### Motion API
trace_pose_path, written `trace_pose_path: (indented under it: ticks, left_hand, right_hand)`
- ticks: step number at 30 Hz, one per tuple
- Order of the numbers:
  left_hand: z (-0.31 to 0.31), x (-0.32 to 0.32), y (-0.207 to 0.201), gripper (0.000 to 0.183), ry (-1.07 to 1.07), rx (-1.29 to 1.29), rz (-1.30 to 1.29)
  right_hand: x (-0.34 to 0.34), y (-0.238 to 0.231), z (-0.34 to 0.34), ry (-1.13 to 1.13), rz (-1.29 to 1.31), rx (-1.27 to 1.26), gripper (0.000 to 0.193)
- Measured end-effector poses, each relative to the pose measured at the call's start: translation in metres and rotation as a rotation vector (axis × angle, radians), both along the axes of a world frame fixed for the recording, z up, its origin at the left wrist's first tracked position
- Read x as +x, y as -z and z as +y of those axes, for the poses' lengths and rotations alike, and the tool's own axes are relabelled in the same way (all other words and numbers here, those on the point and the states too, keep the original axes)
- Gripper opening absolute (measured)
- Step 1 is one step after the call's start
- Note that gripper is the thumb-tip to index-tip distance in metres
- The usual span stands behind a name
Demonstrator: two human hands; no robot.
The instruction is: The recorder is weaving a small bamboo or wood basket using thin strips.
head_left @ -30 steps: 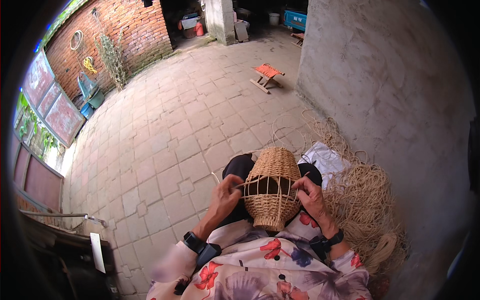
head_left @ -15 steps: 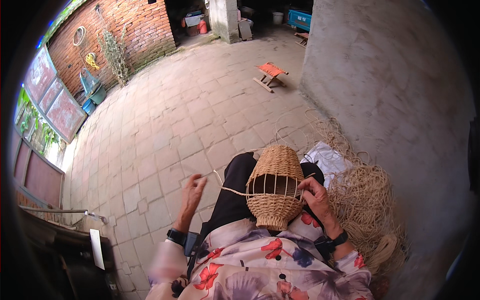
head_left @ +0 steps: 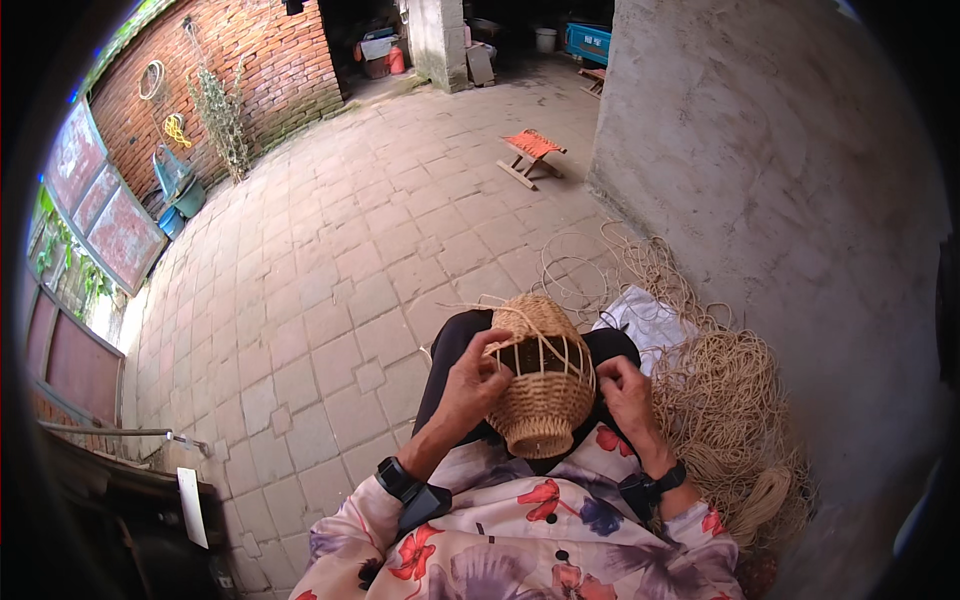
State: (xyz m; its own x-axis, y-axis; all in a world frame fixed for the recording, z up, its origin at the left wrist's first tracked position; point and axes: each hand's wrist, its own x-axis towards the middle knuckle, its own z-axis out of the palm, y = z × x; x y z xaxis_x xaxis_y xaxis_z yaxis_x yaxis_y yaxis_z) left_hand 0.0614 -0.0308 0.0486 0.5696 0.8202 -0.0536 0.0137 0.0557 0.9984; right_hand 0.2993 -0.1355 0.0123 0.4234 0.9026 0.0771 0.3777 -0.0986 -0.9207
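A tan woven basket (head_left: 545, 400) rests in my lap between my knees, its narrow foot toward me. Bare upright spokes (head_left: 545, 355) bridge an open band between its two woven parts. At the left side of the basket is my left hand (head_left: 475, 382), thumb and bent fingers closed on its edge by the gap. My right hand (head_left: 630, 400) is beside the right side with fingers curled; what they pinch is hidden. Thin strands of cord (head_left: 480, 303) stick out past the basket's far left side.
A large heap of tan cord (head_left: 730, 420) lies to my right against the grey wall (head_left: 760, 180), with a white sack (head_left: 645, 325) beside it. Farther off stands a low orange-topped folding stool (head_left: 533, 150). Paving (head_left: 330, 270) stretches ahead and left.
My left hand has come in from the left to the basket, which has turned and tilted. The cord strand stretched out left no longer shows there. My right hand has shifted slightly off the spokes.
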Motion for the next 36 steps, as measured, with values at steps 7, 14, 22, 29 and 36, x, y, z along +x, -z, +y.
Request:
trace_pose_path:
  ticks: [7, 14, 22, 29, 36]
  left_hand:
    - [-0.008, 0.005, 0.003, 0.032, 0.005, 0.224, 0.210]
    - [-0.009, 0.005, -0.002, 0.026, 0.033, 0.227, 0.175]
    - [-0.009, 0.018, -0.010, 0.033, -0.035, 0.217, 0.395]
    - [-0.004, 0.015, 0.018, 0.022, -0.082, 0.099, 0.146]
    - [-0.005, 0.002, 0.023, 0.009, 0.022, -0.061, -0.120]
  right_hand:
    - [-0.016, -0.037, -0.004, -0.103, -0.058, 0.135, 0.015]
    - [-0.035, -0.054, 0.002, -0.318, -0.290, 0.208, 0.016]
    - [-0.042, -0.052, 0.001, -0.282, -0.327, 0.259, 0.016]
    - [-0.023, -0.027, 0.008, -0.094, 0.039, 0.235, 0.012]
    - [-0.043, -0.035, 0.008, -0.100, -0.070, 0.099, 0.009]
